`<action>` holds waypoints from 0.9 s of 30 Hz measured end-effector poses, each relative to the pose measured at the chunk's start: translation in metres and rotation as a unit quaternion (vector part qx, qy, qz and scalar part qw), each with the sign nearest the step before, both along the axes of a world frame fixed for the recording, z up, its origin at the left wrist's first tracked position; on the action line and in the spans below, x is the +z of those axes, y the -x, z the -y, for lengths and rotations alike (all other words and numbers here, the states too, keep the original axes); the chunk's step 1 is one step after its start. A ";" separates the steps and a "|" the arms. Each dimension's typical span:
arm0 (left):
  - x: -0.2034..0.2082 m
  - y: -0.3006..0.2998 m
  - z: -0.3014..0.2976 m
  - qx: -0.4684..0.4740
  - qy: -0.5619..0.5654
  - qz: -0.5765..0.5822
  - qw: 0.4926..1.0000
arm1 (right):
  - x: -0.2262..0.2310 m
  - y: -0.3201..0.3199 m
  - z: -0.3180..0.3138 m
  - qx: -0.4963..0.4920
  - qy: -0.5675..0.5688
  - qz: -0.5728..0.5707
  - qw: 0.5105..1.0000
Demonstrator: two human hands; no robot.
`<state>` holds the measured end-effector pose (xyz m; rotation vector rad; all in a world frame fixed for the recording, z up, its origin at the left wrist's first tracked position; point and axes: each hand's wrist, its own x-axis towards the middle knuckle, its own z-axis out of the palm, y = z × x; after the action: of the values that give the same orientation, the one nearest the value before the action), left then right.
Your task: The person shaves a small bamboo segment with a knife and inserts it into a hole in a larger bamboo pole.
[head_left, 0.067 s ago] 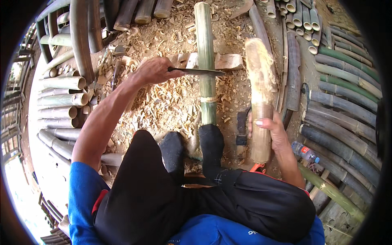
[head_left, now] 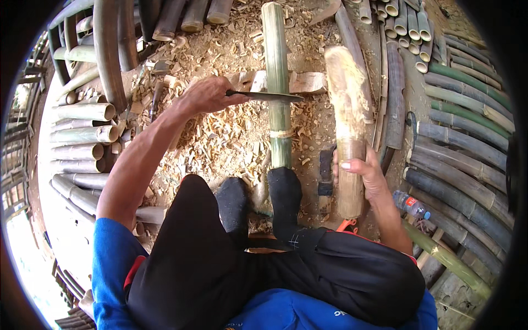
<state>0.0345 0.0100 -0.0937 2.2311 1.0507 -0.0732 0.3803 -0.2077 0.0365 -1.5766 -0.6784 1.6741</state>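
A green bamboo pole [head_left: 278, 69] lies pointing away from me, its near end at my socked foot. It crosses a pale wooden block [head_left: 308, 83] on the ground. My left hand [head_left: 209, 94] is closed around the handle end of a dark knife [head_left: 269, 97], whose blade lies across the bamboo's top. To the right of the pole, my right hand [head_left: 363, 171] grips a thick wooden mallet [head_left: 350, 126]. The mallet's far end is worn and frayed, and it is raised apart from the bamboo and blade. The knife's handle is hidden in my left fist.
Wood shavings [head_left: 214, 132] cover the ground around the bamboo. Cut bamboo lengths [head_left: 82, 133] are stacked at left, and long bamboo poles [head_left: 462, 148] lie at right. A plastic bottle [head_left: 410, 204] rests near my right forearm. An orange tool part [head_left: 346, 225] shows below the mallet.
The mallet's frayed end has shifted slightly left and away from me, with my right hand moving a little along. The knife, left hand and bamboo look unmoved.
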 end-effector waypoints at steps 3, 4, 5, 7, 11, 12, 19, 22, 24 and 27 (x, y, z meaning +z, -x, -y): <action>0.004 -0.005 -0.006 0.000 0.007 -0.023 1.000 | 0.005 -0.001 -0.014 0.054 -0.024 0.050 0.997; 0.005 -0.007 -0.006 0.003 0.013 -0.040 0.999 | 0.006 -0.001 -0.018 0.082 -0.051 0.081 0.992; 0.006 -0.008 -0.005 0.001 0.012 -0.039 0.999 | 0.005 -0.006 -0.023 0.081 -0.052 0.083 0.992; 0.008 -0.013 -0.004 -0.003 -0.010 -0.009 1.000 | 0.001 -0.019 -0.034 0.177 -0.230 0.258 0.922; 0.004 0.002 0.006 -0.026 -0.078 0.007 0.997 | 0.037 -0.012 -0.082 0.212 -0.307 0.267 0.889; 0.008 0.002 0.013 -0.037 -0.127 0.010 0.991 | 0.048 -0.004 -0.094 0.198 -0.335 0.286 0.876; 0.010 -0.009 0.019 -0.008 -0.044 -0.036 0.998 | 0.013 0.020 -0.133 0.437 -0.010 0.415 0.798; 0.017 -0.003 0.015 0.005 0.011 -0.060 0.998 | 0.082 0.021 -0.168 0.422 -0.095 0.474 0.767; 0.016 0.008 0.011 -0.003 -0.034 -0.098 0.995 | 0.137 0.031 -0.178 0.314 -0.265 0.436 0.801; 0.022 0.002 0.004 -0.003 -0.035 -0.078 0.996 | 0.133 0.022 -0.197 0.151 -0.481 0.394 0.768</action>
<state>0.0321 0.0061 -0.0715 2.3211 1.1449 -0.2186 0.3581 -0.0106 0.1699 -1.3137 -1.9252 0.4780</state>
